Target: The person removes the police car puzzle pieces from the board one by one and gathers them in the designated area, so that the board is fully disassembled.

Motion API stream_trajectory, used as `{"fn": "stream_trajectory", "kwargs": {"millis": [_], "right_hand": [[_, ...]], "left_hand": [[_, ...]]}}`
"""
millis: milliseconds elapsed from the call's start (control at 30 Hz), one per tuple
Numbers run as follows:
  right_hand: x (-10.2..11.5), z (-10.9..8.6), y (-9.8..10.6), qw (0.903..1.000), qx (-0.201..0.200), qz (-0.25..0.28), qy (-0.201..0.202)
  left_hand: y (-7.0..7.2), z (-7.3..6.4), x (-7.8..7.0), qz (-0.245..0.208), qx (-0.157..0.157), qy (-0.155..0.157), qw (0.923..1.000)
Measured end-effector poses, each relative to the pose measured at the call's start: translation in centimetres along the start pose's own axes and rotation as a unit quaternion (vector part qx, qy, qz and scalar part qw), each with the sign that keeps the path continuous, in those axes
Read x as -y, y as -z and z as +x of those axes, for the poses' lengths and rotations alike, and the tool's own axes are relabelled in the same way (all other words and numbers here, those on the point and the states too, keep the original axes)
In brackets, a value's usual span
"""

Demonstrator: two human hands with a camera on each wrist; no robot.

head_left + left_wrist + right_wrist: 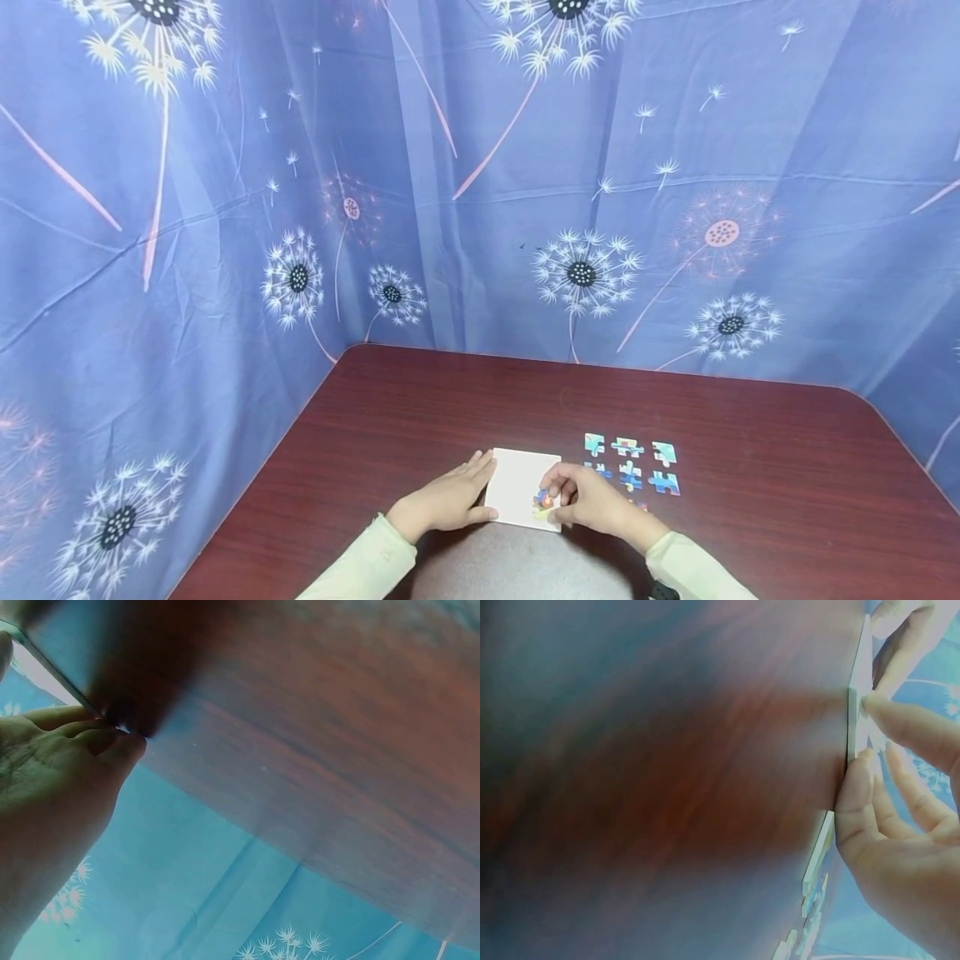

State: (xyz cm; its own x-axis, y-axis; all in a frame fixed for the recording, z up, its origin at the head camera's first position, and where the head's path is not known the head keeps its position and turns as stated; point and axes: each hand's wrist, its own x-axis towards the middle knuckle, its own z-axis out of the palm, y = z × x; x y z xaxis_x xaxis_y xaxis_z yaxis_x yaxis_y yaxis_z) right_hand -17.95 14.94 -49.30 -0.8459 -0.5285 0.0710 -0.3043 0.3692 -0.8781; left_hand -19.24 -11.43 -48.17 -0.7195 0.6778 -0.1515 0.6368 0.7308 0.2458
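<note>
A white puzzle board (513, 483) lies flat near the front of the table. My left hand (446, 498) rests along its left side, fingers stretched toward the far left corner and thumb at the near left one. On the board's near right corner is a colourful jigsaw piece (543, 502), partly covered by my right hand (592, 500). The right thumb and curled fingers pinch the piece there. From the right wrist view, the fingertips (874, 705) and thumb sit right at the board's edge (852, 727). The left wrist view catches the left fingers at the board's rim (64, 686).
Several loose jigsaw pieces (630, 475) lie in rough rows to the right of the board, the nearest partly behind the right hand. The dark red wooden table (787, 467) meets a blue dandelion-print curtain (487, 275) at its back and left edges.
</note>
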Motion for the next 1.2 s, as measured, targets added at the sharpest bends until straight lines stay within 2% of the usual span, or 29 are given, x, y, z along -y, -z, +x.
{"fn": "stream_trajectory", "kwargs": {"millis": [400, 567, 900, 1200], "right_hand": [[-0.2, 0.0, 0.0, 0.9998, 0.001, 0.017, 0.012], [-0.3, 0.0, 0.1, 0.9986, 0.008, 0.045, 0.026], [0.0, -0.1, 1.1, 0.9954, 0.007, 0.086, 0.042], [0.0, -0.8, 2.7, 0.9969, -0.003, 0.076, 0.021]], "left_hand": [[0.2, -0.3, -0.4, -0.007, 0.002, 0.003, 1.0], [0.5, -0.4, -0.6, -0.008, 0.001, 0.001, 1.0], [-0.1, 0.2, 0.0, 0.003, -0.001, 0.004, 1.0], [-0.2, 0.1, 0.1, 0.002, -0.002, 0.003, 1.0]]}}
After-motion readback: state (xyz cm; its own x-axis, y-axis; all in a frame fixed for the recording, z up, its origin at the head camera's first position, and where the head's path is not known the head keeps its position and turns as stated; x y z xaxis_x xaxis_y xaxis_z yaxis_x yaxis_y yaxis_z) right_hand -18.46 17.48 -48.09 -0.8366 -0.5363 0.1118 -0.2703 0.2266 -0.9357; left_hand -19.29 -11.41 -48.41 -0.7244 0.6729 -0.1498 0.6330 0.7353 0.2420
